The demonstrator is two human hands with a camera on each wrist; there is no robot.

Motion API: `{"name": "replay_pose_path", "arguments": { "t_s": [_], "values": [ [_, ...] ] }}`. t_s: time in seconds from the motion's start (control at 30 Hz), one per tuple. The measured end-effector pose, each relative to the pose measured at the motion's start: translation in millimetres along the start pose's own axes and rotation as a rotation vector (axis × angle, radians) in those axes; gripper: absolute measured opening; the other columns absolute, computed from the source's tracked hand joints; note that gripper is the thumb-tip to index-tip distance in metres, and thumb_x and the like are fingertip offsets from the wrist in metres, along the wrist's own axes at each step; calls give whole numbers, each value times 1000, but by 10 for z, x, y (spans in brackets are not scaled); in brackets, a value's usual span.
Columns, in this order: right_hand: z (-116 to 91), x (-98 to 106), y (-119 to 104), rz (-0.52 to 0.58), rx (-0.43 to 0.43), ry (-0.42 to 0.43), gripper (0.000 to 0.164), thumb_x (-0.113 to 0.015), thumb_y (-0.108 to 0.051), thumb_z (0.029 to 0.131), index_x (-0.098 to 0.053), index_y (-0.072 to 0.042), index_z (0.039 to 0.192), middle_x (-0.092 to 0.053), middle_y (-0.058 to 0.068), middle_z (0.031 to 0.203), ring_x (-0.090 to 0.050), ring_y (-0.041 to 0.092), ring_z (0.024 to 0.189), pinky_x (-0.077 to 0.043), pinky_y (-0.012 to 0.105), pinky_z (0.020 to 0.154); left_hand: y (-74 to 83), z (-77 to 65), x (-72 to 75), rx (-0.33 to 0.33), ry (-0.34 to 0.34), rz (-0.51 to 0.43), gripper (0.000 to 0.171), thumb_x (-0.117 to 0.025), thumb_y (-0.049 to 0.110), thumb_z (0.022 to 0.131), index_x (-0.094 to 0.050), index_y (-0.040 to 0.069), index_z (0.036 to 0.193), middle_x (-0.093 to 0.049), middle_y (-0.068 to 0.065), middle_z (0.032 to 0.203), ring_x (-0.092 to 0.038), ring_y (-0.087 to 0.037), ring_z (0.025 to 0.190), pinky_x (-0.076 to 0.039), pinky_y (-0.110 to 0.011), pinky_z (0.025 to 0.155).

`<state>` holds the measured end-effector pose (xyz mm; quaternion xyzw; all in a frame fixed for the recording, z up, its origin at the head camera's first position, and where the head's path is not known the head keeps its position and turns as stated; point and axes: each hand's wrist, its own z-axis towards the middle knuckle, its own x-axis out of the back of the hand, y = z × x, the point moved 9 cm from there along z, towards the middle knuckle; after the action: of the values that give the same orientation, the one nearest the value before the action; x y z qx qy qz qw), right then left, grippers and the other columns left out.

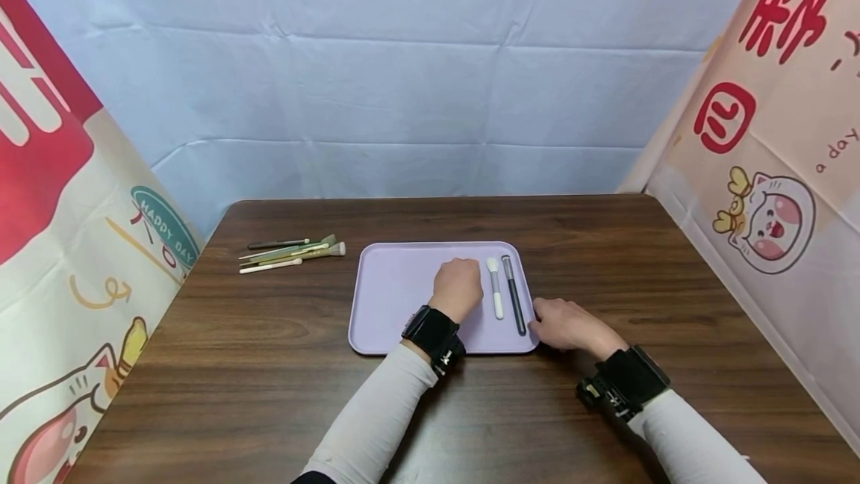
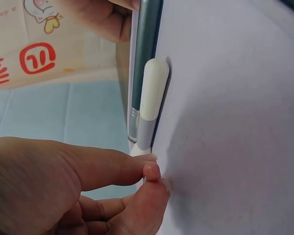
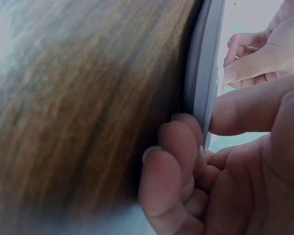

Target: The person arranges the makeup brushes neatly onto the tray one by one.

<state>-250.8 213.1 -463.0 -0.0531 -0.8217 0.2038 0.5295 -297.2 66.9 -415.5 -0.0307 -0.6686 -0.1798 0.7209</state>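
My left hand (image 1: 459, 286) hovers over the lilac tray (image 1: 403, 282), just left of a white makeup brush (image 1: 498, 305). Its fingers are loosely curled with thumb and fingertips close together, and the left wrist view shows nothing between them. There the thumb tip overlaps the brush's bristle end (image 2: 138, 151). Beside the white brush lies a dark-handled makeup brush (image 1: 515, 301), nearer the tray's right rim. At the tray's front right corner my right hand (image 1: 569, 325) grips the rim (image 3: 205, 73), thumb on the inner side and fingers curled on the outer side.
On the table's left side lies a loose group of several makeup brushes, among them a white-handled one (image 1: 271, 266) and a black-handled one (image 1: 278, 243). The brown wooden table (image 1: 289, 394) ends at a pale blue cloth backdrop (image 1: 403, 118), with printed cloths at both sides.
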Motion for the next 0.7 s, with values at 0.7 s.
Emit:
{"name": "replay_pose_path", "arguments": {
  "t_s": [0.7],
  "values": [
    [-11, 2, -6, -11, 5, 7, 10, -56, -15, 99, -59, -7, 95, -56, 5, 74, -55, 19, 62, -43, 31, 55, 9, 19, -113, 56, -60, -50, 19, -63, 11, 96, -75, 6, 110, -73, -9, 79, -67, -22, 66, -52, -32, 57]
  ]
}}
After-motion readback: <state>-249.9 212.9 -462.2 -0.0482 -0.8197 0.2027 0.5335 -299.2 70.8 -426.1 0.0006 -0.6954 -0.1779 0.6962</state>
